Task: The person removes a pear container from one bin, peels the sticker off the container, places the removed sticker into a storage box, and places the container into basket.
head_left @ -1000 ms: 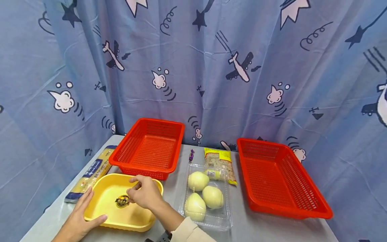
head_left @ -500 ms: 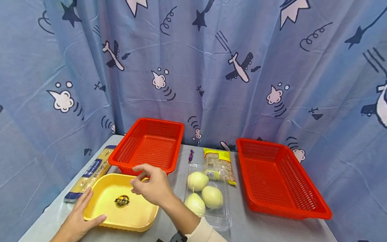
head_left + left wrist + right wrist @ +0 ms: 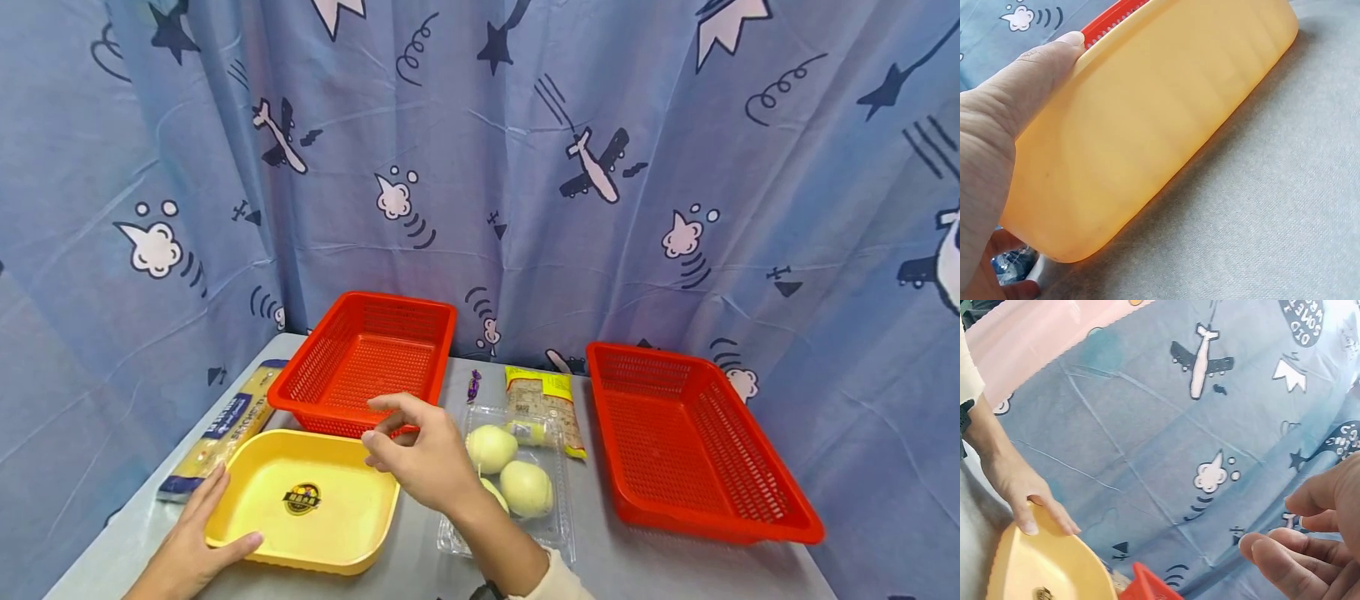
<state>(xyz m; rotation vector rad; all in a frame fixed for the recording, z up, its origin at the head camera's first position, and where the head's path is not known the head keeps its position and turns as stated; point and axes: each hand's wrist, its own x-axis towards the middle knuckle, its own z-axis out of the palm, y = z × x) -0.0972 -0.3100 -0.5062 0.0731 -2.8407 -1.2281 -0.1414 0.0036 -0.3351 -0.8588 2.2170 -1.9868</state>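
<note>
At its near left corner, my left hand [image 3: 184,540] holds a yellow plastic basin [image 3: 352,542]. In the left wrist view, the thumb [image 3: 1035,72] of that hand lies along the basin's rim while other fingers show below, outside the wall. A round dark sticker [image 3: 302,498] is the only thing seen on the basin's floor. My right hand [image 3: 431,454] hovers over the basin's right edge, fingers loosely bent and nothing between them. Its forearm partly covers a clear plastic box [image 3: 551,533] with three pale pears [image 3: 527,489]. The right wrist view shows the fingers [image 3: 1285,562] apart from the thumb.
Behind the basin stands a red mesh basket [image 3: 390,367], and a second red basket [image 3: 675,442] stands at right. A long yellow-and-blue packet [image 3: 225,425] lies at left. A purple wrapped candy [image 3: 474,386] and a yellow-topped bag [image 3: 543,387] lie near the curtain [image 3: 450,167].
My right hand has moved right and slightly up, from over the basin's middle to its right edge, and now covers part of the pears. The left hand has stayed on the corner.
</note>
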